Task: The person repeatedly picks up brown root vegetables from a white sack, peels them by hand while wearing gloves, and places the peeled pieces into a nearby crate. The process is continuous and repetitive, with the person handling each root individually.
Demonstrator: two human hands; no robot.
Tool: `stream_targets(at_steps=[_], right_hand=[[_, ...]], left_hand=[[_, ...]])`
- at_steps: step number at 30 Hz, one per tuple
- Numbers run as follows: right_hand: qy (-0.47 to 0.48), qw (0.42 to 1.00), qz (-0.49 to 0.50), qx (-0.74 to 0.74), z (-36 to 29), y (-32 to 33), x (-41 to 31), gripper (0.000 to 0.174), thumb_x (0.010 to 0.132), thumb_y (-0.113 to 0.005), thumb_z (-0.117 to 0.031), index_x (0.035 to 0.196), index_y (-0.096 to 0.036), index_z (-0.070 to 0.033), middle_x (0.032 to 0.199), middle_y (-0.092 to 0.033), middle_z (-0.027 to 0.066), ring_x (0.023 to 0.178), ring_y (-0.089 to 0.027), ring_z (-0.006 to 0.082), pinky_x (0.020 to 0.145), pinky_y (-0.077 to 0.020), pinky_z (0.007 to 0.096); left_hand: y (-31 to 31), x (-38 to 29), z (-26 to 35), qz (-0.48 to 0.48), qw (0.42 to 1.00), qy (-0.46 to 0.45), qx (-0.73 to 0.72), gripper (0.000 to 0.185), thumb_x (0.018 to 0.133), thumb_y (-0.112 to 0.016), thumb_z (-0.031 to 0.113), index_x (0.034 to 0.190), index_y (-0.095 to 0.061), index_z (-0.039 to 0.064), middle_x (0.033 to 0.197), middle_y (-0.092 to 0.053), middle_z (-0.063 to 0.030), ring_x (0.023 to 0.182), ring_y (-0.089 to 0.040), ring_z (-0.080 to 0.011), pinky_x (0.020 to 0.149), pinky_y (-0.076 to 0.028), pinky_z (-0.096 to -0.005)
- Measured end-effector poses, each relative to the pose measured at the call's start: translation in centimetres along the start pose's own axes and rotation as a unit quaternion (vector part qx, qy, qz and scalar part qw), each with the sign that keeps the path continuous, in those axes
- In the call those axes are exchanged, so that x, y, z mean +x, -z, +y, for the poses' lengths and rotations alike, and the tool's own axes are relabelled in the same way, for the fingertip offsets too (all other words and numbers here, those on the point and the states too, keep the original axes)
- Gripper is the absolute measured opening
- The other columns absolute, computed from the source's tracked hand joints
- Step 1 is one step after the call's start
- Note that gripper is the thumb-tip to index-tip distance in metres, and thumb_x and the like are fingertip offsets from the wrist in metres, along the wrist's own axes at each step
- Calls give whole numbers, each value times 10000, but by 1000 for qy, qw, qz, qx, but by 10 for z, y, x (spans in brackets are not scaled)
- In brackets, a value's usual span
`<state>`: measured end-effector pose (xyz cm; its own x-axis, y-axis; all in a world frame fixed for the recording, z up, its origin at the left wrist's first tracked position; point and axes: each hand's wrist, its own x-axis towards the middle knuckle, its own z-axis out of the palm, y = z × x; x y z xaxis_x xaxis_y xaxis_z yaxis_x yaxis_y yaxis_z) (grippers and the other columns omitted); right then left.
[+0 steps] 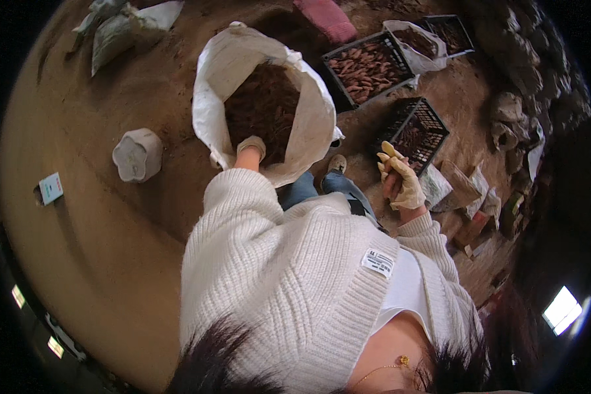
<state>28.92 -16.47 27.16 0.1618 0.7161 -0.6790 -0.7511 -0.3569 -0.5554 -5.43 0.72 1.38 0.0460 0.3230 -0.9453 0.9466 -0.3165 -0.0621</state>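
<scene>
A large white woven sack stands open before me, with reddish-brown roots, apparently sweet potatoes, inside. My left hand, in a pale glove, reaches into the sack at its near side; its fingers are hidden. My right hand, in a cream glove with yellowish fingers, is raised with bent fingers near a black plastic crate. Something reddish-brown shows by its palm; whether that is a held root is unclear. Dark reddish roots lie in this crate.
Beyond it is a black crate of sweet potatoes, beside another white sack. A pink sack lies at the top. A white tub-like object and a small white box sit on the dirt floor to the left. Empty-looking sacks lie right.
</scene>
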Motion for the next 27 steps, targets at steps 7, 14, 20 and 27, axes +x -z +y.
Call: stream_targets(at_steps=[7,14,20,27], right_hand=[[-99,954,-46,279,-8,2,20,502,923,-588,-159,1348,-412,43,950,-610,51,814,-605,66,848,-520,243],[-25,965,-212,153,-44,-4,32,839,851,-642,-470,1370,-318,103,915,-585,59,760,-617,102,915,-505,383],[-94,926,-229,284,-68,10,55,932,822,-591,-595,1383,-315,96,885,-581,85,751,-608,172,966,-464,465],[-67,958,-216,175,-128,62,86,854,904,-474,-578,1331,-335,149,794,-638,96,560,-590,209,908,-493,395]], left_hand=[[16,-15,-9,193,898,18,-396,152,858,-615,132,918,-712,31,905,-701,-103,821,-660,-218,694,-520,-342],[30,-42,-16,228,546,-72,-803,469,811,-599,-70,1242,-425,-6,849,-643,-170,617,-630,-223,564,-543,-315],[46,-110,0,271,475,-70,-834,610,874,-575,-24,1431,-340,60,911,-683,-190,612,-634,-182,494,-463,-252],[56,-169,48,351,305,-72,-882,338,897,-549,-9,1217,-582,97,887,-684,-150,611,-637,-162,519,-519,-248]])
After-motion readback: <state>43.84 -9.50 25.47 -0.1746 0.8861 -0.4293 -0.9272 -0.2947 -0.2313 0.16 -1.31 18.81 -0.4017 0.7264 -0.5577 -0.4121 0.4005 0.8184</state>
